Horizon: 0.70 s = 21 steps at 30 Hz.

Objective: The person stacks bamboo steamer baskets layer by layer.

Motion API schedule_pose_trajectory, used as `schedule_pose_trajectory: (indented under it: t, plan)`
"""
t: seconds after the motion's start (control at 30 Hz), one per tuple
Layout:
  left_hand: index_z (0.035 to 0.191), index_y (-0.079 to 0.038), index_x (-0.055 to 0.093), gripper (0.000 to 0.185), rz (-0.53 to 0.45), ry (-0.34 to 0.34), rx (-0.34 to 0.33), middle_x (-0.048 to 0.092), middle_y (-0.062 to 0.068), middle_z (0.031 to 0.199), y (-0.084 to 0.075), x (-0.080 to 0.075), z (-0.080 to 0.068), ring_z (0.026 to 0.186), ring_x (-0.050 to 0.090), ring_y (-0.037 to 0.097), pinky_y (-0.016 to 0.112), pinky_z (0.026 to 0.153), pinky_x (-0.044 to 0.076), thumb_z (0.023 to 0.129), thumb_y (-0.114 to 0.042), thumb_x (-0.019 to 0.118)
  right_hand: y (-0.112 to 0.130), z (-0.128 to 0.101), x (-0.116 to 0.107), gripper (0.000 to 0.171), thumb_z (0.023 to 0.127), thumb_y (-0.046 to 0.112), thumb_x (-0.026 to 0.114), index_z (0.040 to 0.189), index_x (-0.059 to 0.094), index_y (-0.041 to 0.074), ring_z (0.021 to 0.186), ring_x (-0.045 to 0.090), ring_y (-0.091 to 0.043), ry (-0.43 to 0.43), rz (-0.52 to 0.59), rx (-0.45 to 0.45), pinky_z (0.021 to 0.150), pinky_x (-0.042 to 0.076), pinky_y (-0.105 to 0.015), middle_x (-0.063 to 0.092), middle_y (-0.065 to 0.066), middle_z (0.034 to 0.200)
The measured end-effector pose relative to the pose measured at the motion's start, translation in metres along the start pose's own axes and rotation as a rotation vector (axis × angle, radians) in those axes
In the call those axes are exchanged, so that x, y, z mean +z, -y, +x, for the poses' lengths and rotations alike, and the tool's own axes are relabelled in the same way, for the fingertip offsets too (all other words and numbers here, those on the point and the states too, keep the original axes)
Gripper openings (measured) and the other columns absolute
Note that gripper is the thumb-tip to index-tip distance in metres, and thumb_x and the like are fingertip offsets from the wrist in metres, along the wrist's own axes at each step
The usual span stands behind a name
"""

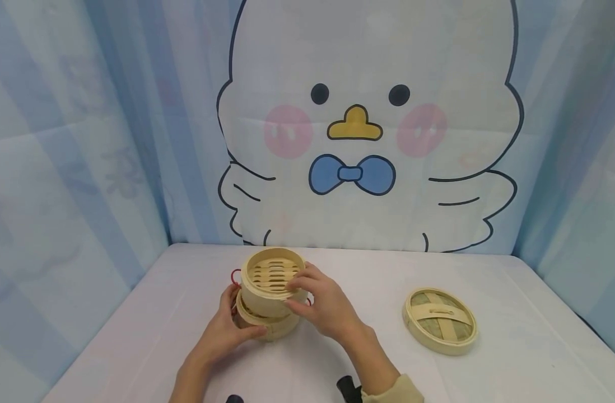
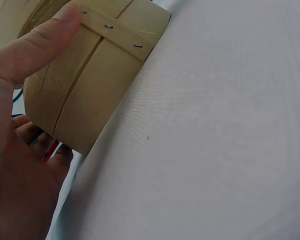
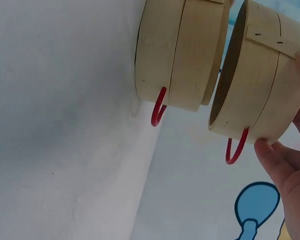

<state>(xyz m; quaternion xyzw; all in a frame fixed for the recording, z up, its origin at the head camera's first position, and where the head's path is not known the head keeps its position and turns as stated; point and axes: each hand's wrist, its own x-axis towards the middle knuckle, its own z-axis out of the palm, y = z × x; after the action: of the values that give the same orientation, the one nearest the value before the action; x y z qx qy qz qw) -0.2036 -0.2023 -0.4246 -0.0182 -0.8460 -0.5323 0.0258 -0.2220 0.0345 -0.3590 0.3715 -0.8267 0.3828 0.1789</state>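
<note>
In the head view a round bamboo steamer basket (image 1: pixel 264 303) with a slatted floor is held just above a second steamer basket (image 1: pixel 282 329). My right hand (image 1: pixel 330 305) pinches the upper basket at its right side, thumb low and fingers over the rim. The left hand (image 1: pixel 219 334) grips the lower basket, its thumb along the front wall and its fingers round the left side. From the right wrist, a narrow gap shows between the upper basket (image 3: pixel 257 75) and the lower one (image 3: pixel 190 55). Both carry red loops on their sides.
A woven bamboo lid (image 1: pixel 441 348) with a crossed strap lies on the white tabletop (image 1: pixel 509 313) to the right. Two dark objects, one a black piece (image 1: pixel 349 389) by the right sleeve, show at the near edge. A printed curtain (image 1: pixel 186 140) hangs behind the table.
</note>
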Motion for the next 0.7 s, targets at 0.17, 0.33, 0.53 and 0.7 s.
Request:
schedule_pose_trajectory:
  t: [0.17,0.33,0.53,0.7]
  plan:
    - [0.155,0.001,0.012,0.122,0.006,-0.005,-0.023,0.021,0.030,0.160,-0.001,0.000,-0.001,0.145,0.025,0.047,0.058,0.116,0.023,0.070,-0.027,0.095,0.002,0.001,0.006,0.022,0.082,0.007,0.084,0.100,0.073,0.006,0.107,0.060,-0.020,-0.006,-0.012,-0.020,0.091,0.054,-0.035,0.064,-0.001,0.105]
    - [0.154,-0.001,0.016,0.120,0.008,-0.009,-0.027,0.026,0.030,0.158,-0.001,0.000,-0.001,0.144,0.028,0.048,0.059,0.116,0.023,0.069,-0.028,0.096,0.004,0.001,0.012,0.022,0.081,0.008,0.085,0.099,0.074,0.007,0.106,0.061,-0.018,-0.003,-0.040,-0.009,0.096,0.052,-0.035,0.063,0.000,0.104]
    - [0.154,-0.003,0.017,0.119,0.003,-0.017,-0.001,0.031,0.029,0.156,0.000,0.000,-0.001,0.142,0.031,0.047,0.059,0.115,0.024,0.068,-0.026,0.096,0.004,0.000,0.018,0.021,0.080,0.010,0.086,0.097,0.073,0.009,0.100,0.061,-0.015,-0.012,-0.064,-0.019,0.090,0.054,-0.032,0.062,0.001,0.103]
    - [0.155,-0.006,0.016,0.121,-0.002,-0.018,-0.008,0.032,0.026,0.157,0.000,0.000,-0.001,0.143,0.032,0.046,0.061,0.115,0.023,0.067,-0.026,0.096,0.005,0.000,0.023,0.019,0.081,0.011,0.086,0.096,0.074,0.009,0.114,0.060,-0.022,-0.011,-0.084,-0.010,0.097,0.052,-0.035,0.064,0.000,0.102]
